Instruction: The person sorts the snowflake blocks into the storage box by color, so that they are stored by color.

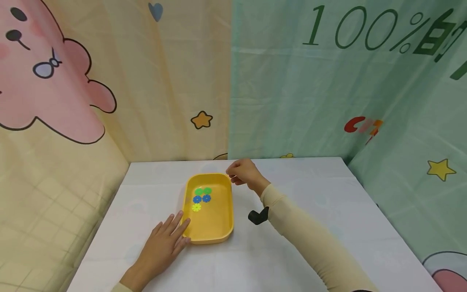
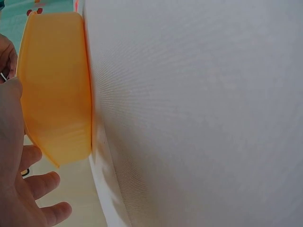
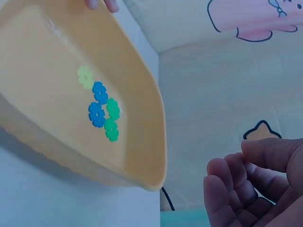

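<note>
A yellow tray (image 1: 209,229) lies on the white table. In it sit several small flower-shaped plastic pieces: two green pieces (image 1: 202,191), two blue pieces (image 1: 202,198) and one yellow-green piece (image 1: 196,207). My left hand (image 1: 162,245) rests against the tray's near left side, its fingers spread over the rim; the left wrist view shows this hand (image 2: 19,175) beside the tray wall. Just beyond the far right corner is my right hand (image 1: 245,173), raised off the tray. In the right wrist view this hand (image 3: 255,184) has curled fingers, with the thumb against the fingertips; nothing shows between them.
The white table (image 1: 292,251) reaches around the tray and back to printed curtains (image 1: 284,101) behind and at both sides. A black strap end (image 1: 258,216) sticks out from the right sleeve (image 1: 310,239) above the table.
</note>
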